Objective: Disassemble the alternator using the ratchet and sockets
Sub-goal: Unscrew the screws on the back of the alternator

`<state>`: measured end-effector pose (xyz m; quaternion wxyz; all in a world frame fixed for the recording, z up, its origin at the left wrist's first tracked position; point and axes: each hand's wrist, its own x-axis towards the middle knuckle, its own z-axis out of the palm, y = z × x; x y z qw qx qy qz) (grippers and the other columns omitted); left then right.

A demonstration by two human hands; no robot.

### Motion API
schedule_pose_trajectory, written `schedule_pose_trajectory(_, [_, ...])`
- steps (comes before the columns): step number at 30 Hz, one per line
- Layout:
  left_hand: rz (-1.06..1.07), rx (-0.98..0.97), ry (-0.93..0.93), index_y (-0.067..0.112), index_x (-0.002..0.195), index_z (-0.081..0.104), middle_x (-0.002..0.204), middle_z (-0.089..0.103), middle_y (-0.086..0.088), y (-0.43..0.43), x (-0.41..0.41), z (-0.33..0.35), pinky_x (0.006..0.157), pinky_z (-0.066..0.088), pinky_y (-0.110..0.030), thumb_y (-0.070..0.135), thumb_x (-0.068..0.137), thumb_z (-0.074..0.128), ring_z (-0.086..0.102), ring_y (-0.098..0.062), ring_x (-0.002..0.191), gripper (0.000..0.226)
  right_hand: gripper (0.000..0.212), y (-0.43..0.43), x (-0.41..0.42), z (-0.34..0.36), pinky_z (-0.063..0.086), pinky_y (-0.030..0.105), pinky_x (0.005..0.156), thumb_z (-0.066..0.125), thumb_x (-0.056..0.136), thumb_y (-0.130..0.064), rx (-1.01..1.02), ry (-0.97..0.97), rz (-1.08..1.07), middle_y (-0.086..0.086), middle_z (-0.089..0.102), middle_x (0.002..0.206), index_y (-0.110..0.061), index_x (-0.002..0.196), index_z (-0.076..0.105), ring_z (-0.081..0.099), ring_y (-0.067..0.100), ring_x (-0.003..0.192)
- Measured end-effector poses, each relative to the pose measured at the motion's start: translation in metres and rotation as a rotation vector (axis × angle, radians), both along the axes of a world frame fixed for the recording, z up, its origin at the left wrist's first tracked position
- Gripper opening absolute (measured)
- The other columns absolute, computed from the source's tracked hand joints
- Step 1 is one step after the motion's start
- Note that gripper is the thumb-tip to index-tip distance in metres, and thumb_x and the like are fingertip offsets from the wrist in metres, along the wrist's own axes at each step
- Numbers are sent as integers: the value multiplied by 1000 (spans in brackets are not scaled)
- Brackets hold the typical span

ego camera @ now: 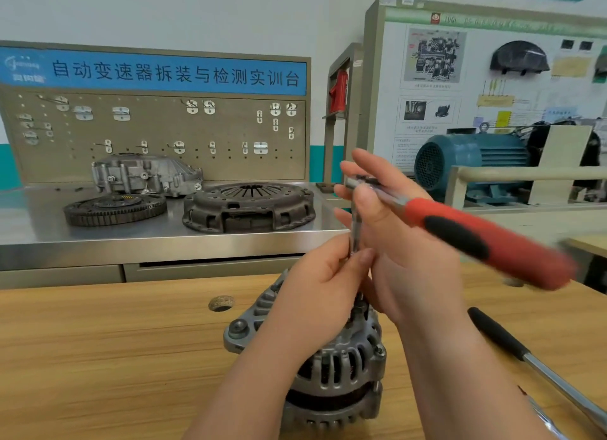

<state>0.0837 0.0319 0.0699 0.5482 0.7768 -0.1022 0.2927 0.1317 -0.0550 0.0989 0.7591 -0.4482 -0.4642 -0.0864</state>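
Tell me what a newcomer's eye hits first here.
The red-handled ratchet, held up at centre right by the right hand, while the left hand pinches the metal bar under its head. Below them, the alternator stands on the wooden table. Behind, a clutch plate lies on the steel bench.

Upright grey alternator (341, 367); red-handled ratchet (476, 236) above.

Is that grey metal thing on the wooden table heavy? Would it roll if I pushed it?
Probably heavy: the alternator looks like thick cast metal. It likely won't roll, since it stands on end on the table. Its slotted case should give fingers grip.
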Motion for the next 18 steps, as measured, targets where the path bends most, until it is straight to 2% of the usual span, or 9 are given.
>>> schedule_pose_trajectory(3, [9, 14, 6, 22, 93, 66, 92, 67, -20, 1, 4, -3, 87, 48, -60, 43, 89, 48, 62, -36, 86, 28, 24, 2, 0, -1, 50, 41, 100, 64, 86, -37, 32, 29, -2, -11, 70, 117, -42, 108, 70, 67, 16, 109])
schedule_pose_trajectory(6, [-46, -2, 26, 26, 87, 65, 83, 66, -7, 7, 2, -6, 81, 50, -46, 51, 89, 45, 59, -23, 78, 32, 38, 2, 0, 1, 56, 24, 80, 51, 90, -44, 22, 226, 235, -4, 72, 116, -26, 122, 59, 72, 16, 97])
schedule_pose_trajectory(8, [-72, 58, 31, 24, 94, 63, 89, 66, -12, 12, 1, -6, 82, 50, -43, 57, 87, 42, 61, -26, 83, 40, 49, -1, 0, 2, 57, 23, 69, 46, 84, -47, -14, 321, 326, 1, 75, 109, -21, 124, 56, 73, 16, 92])
schedule_pose_trajectory(9, [-79, 75, 27, 26, 97, 64, 93, 70, -9, 13, 1, -6, 85, 51, -39, 53, 90, 43, 64, -24, 88, 35, 49, -1, 0, 3, 57, 24, 69, 47, 83, -46, -24, 336, 349, 3, 75, 106, -22, 124, 56, 73, 17, 91])
schedule_pose_trajectory(11, [-75, 102, 21, 30, 93, 65, 86, 73, 3, 15, 2, -4, 77, 54, -25, 37, 94, 43, 67, -9, 80, 22, 38, 0, 1, 2, 58, 27, 78, 55, 85, -43, 8, 293, 333, 5, 74, 108, -30, 120, 62, 72, 20, 96])
schedule_pose_trajectory(13, [-60, 106, 25, 31, 85, 66, 76, 71, 10, 15, 4, -3, 69, 50, -17, 29, 93, 45, 65, 0, 72, 23, 24, 1, 2, 1, 52, 38, 97, 64, 86, -33, 59, 162, 185, -3, 72, 115, -39, 109, 70, 65, 23, 112])
schedule_pose_trajectory(15, [-39, 89, 13, 21, 90, 66, 82, 73, 0, 14, 6, -5, 75, 55, -30, 30, 91, 48, 65, -7, 75, 20, 27, 3, 2, 0, 46, 46, 106, 67, 82, -29, 52, 6, 13, -15, 69, 117, -49, 100, 72, 60, 18, 120])
schedule_pose_trajectory(17, [-20, 86, 13, 17, 96, 67, 94, 72, -11, 13, 6, -5, 88, 52, -50, 33, 90, 49, 64, -26, 83, 25, 27, 6, -1, -1, 47, 43, 104, 64, 84, -33, 42, -28, -2, -19, 67, 120, -51, 103, 69, 61, 16, 119])
schedule_pose_trajectory(18, [-21, 79, 18, 18, 98, 68, 95, 71, -10, 12, 5, -5, 89, 51, -52, 35, 91, 48, 64, -26, 86, 27, 26, 7, -1, -2, 48, 39, 102, 62, 87, -33, 54, 11, 35, -16, 66, 123, -48, 107, 68, 63, 16, 116])
